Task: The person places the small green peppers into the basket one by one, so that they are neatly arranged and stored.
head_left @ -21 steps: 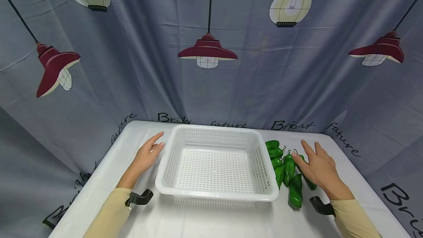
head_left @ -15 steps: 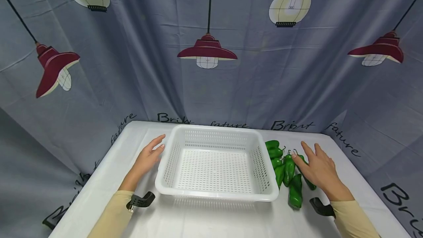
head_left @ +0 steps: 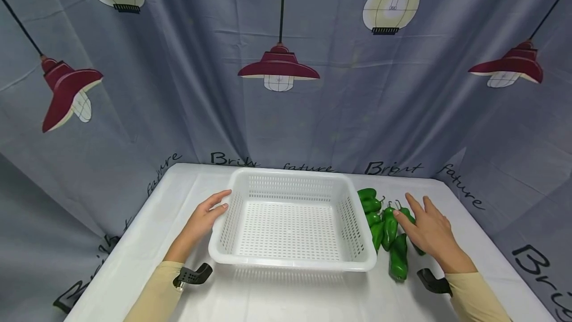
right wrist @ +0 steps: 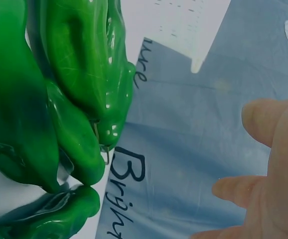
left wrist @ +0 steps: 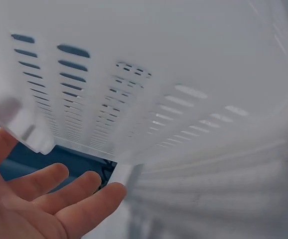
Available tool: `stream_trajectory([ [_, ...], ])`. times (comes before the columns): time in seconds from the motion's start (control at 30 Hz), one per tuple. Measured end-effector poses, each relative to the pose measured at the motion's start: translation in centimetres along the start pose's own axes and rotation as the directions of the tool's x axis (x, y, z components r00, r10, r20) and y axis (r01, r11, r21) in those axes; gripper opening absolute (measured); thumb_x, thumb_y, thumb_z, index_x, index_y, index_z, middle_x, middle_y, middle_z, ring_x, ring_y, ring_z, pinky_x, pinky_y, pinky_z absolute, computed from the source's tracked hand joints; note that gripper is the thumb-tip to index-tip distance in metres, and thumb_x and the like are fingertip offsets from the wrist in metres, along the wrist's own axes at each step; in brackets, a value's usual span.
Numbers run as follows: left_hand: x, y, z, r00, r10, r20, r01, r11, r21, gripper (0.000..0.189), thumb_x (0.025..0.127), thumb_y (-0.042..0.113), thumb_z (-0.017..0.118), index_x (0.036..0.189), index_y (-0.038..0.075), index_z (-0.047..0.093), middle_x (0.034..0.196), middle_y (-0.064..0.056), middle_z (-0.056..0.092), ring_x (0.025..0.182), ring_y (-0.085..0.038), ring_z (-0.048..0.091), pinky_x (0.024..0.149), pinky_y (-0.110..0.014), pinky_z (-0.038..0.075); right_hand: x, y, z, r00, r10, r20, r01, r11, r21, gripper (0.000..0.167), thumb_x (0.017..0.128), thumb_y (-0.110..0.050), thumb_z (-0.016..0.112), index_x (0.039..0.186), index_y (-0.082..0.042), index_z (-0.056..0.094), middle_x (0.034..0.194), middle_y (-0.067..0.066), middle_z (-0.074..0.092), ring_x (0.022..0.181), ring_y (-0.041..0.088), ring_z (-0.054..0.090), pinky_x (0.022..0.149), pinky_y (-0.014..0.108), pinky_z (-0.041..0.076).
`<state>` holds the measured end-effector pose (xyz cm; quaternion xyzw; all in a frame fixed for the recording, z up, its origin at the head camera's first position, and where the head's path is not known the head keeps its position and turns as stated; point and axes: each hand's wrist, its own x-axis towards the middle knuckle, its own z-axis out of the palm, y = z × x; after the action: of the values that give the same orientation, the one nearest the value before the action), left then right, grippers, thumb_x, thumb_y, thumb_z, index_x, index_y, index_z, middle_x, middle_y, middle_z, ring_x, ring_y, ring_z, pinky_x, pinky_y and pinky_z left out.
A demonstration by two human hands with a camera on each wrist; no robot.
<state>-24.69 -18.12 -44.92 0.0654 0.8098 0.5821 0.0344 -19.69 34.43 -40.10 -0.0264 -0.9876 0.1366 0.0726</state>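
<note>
A white plastic basket (head_left: 295, 265) with slotted sides and a perforated floor stands upright, nothing inside it. My left hand (head_left: 201, 222) is at its left side, fingertips at the rim in the head view; whether they touch cannot be told. In the left wrist view the loosely spread fingers (left wrist: 91, 206) lie below the basket's slotted wall (left wrist: 149, 40). To the basket's right lie several green peppers (head_left: 398, 257), shiny and stemmed. My right hand (head_left: 431, 235) hovers beside and partly over them, fingers spread, holding nothing; the right wrist view shows the peppers (right wrist: 76, 55) apart from it.
A white cloth covers the table (head_left: 286, 297). Behind and around it hangs a grey-blue curtain (head_left: 286, 123) printed with lamps and lettering. Each wrist wears a black strap, such as the left strap (head_left: 194, 276).
My left hand has moved right, up to the basket's left rim. The right hand stays over the peppers, and the basket keeps its place. The head view has shifted very slightly.
</note>
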Motion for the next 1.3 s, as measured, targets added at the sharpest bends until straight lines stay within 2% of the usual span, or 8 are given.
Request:
stream_trajectory([
  [0.13, 0.1, -0.3, 0.2, 1.000, 0.020, 0.005, -0.020, 0.999, -0.039, 0.048, 0.107, 0.020, 0.049, 0.154, 0.010, 0.043, 0.167, -0.016, 0.028, 0.157, -0.042, 0.016, 0.125, -0.061, 0.023, -0.1, 0.0, 0.1, 1.000, 0.005, 0.000, -0.005, 1.000, 0.003, 0.076, 0.105, -0.050, 0.045, 0.154, 0.006, 0.031, 0.151, 0.052, 0.017, 0.134, 0.072, 0.025, 0.105, 0.084, 0.023],
  [0.23, 0.1, -0.7, 0.6, 0.999, 0.030, 0.014, -0.028, 0.992, -0.119, 0.047, 0.108, 0.018, 0.044, 0.155, 0.010, 0.039, 0.162, -0.018, 0.035, 0.150, -0.038, 0.035, 0.120, -0.051, 0.039, -0.1, 0.0, 0.1, 1.000, 0.014, 0.006, -0.015, 1.000, 0.012, 0.077, 0.105, -0.050, 0.045, 0.155, 0.006, 0.030, 0.151, 0.052, 0.016, 0.135, 0.071, 0.024, 0.106, 0.084, 0.022],
  [0.33, 0.1, -1.0, 1.1, 0.999, 0.034, 0.022, -0.028, 0.975, -0.220, 0.046, 0.109, 0.017, 0.040, 0.154, 0.009, 0.037, 0.148, -0.022, 0.044, 0.124, -0.024, 0.059, 0.097, -0.033, 0.056, -0.2, 0.1, 0.1, 1.000, 0.019, 0.013, -0.019, 1.000, 0.022, 0.077, 0.105, -0.050, 0.044, 0.155, 0.006, 0.028, 0.151, 0.052, 0.015, 0.135, 0.072, 0.023, 0.106, 0.084, 0.022],
  [0.4, 0.0, -1.2, 1.3, 0.999, 0.041, 0.021, -0.034, 0.963, -0.266, 0.044, 0.109, 0.017, 0.038, 0.153, 0.009, 0.036, 0.139, -0.024, 0.046, 0.105, -0.015, 0.062, 0.083, -0.026, 0.058, -0.2, 0.1, 0.0, 1.000, 0.018, 0.017, -0.018, 0.999, 0.031, 0.077, 0.105, -0.050, 0.043, 0.155, 0.007, 0.028, 0.151, 0.053, 0.015, 0.135, 0.072, 0.022, 0.106, 0.083, 0.022],
  [0.47, 0.0, -1.3, 1.4, 0.999, 0.047, 0.015, -0.041, 0.956, -0.289, 0.044, 0.109, 0.016, 0.038, 0.152, 0.009, 0.037, 0.138, -0.024, 0.045, 0.101, -0.010, 0.062, 0.082, -0.024, 0.057, -0.2, 0.2, 0.0, 1.000, 0.016, 0.021, -0.017, 0.999, 0.038, 0.077, 0.106, -0.051, 0.042, 0.155, 0.007, 0.028, 0.151, 0.053, 0.015, 0.135, 0.072, 0.022, 0.106, 0.083, 0.022],
  [0.7, -0.1, -1.4, 1.5, 0.999, 0.043, 0.020, -0.036, 0.962, -0.272, 0.044, 0.110, 0.017, 0.036, 0.153, 0.011, 0.035, 0.145, -0.025, 0.042, 0.104, -0.010, 0.060, 0.084, -0.024, 0.056, -0.3, 0.5, 0.2, 0.999, 0.022, 0.034, -0.024, 0.999, 0.047, 0.077, 0.106, -0.051, 0.041, 0.155, 0.007, 0.028, 0.151, 0.053, 0.016, 0.134, 0.073, 0.023, 0.105, 0.083, 0.024],
  [0.93, -0.1, -1.3, 1.6, 0.998, 0.063, 0.024, -0.054, 0.956, -0.288, 0.043, 0.110, 0.017, 0.036, 0.152, 0.010, 0.035, 0.140, -0.025, 0.043, 0.101, -0.012, 0.061, 0.081, -0.025, 0.057, -0.2, 0.9, 0.2, 0.998, 0.038, 0.050, -0.041, 0.997, 0.059, 0.076, 0.106, -0.050, 0.040, 0.155, 0.007, 0.027, 0.150, 0.053, 0.017, 0.133, 0.074, 0.025, 0.104, 0.084, 0.027],
  [1.3, -0.2, -1.3, 1.6, 0.999, 0.043, 0.021, -0.036, 0.961, -0.273, 0.044, 0.110, 0.018, 0.035, 0.153, 0.012, 0.035, 0.146, -0.022, 0.042, 0.106, -0.009, 0.058, 0.085, -0.022, 0.055, 1.0, 2.5, 0.7, 0.996, 0.041, 0.081, -0.053, 0.987, 0.153, 0.077, 0.107, -0.047, 0.040, 0.155, 0.011, 0.022, 0.150, 0.051, 0.020, 0.129, 0.069, 0.035, 0.102, 0.079, 0.036],
])
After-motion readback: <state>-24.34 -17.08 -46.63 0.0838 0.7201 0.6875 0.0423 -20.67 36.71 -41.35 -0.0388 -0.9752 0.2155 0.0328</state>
